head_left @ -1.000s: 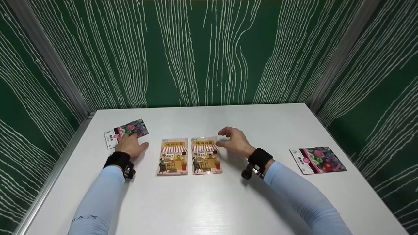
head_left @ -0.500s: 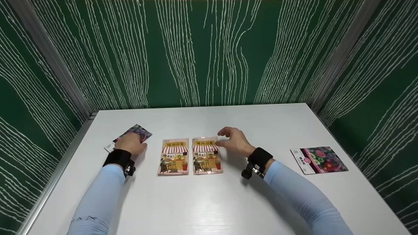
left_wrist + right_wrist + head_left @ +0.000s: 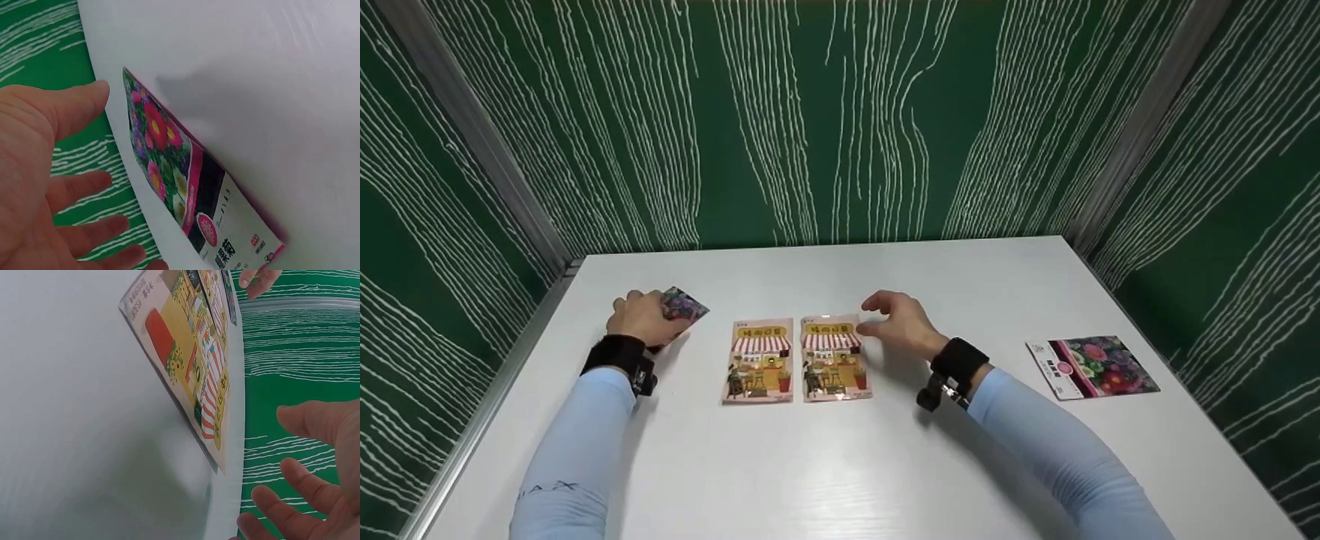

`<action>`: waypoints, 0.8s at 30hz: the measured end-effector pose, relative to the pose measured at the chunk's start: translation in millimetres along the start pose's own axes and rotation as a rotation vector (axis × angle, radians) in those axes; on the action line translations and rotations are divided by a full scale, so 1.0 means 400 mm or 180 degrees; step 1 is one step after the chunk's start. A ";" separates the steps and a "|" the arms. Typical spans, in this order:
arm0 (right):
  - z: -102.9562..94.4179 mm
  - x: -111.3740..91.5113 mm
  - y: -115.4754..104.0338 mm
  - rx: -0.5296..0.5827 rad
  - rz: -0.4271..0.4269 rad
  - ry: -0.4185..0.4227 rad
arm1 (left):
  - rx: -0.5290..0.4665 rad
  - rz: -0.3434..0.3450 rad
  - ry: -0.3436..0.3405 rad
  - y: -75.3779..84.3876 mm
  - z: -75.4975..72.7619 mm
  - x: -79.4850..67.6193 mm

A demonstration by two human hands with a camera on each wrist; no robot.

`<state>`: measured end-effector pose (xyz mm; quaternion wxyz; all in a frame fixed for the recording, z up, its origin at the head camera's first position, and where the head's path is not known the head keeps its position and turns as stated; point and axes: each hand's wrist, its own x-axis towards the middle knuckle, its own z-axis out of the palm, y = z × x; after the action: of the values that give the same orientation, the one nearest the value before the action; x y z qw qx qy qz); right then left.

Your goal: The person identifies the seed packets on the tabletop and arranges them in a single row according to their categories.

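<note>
My left hand (image 3: 641, 315) hovers over a flower seed packet (image 3: 682, 306) at the left, covering most of it. In the left wrist view this packet (image 3: 169, 163) lies slanted on the table, and the thumb and fingers are spread apart with nothing between them. My right hand (image 3: 904, 326) is held beside the top right corner of a pink packet (image 3: 836, 358) with a striped awning picture. Its fingers are loosely bent and parted, gripping nothing; whether a fingertip touches the packet's edge I cannot tell. A matching pink packet (image 3: 759, 360) lies upright just left of it.
Far to the right lies another flower seed packet (image 3: 1095, 366), turned sideways. The white table (image 3: 825, 465) ends at green walls (image 3: 750, 150) with white wavy lines on the back and both sides.
The left flower packet has turned and slid a little toward me under the left hand. That hand has then moved left, its fingers apart. The right hand has stayed still.
</note>
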<state>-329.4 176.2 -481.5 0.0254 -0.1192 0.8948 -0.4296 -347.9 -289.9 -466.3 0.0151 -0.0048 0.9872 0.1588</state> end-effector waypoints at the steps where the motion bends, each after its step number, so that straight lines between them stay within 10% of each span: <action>1: 0.000 0.001 0.000 -0.0010 -0.0004 0.0000 | -0.0036 -0.0028 -0.0047 -0.009 -0.003 0.006; 13: 0.003 0.005 -0.005 -0.0084 0.0049 -0.0067 | -0.0185 -0.0334 -0.0632 -0.117 -0.020 0.031; 24: 0.010 0.009 0.003 -0.0143 0.0040 -0.0090 | 0.0089 -0.0397 -0.0574 -0.076 -0.023 0.024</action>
<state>-332.7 172.9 -484.9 0.0381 -0.1202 0.9045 -0.4074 -357.3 -321.6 -467.5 0.1139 -0.0518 0.9817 0.1436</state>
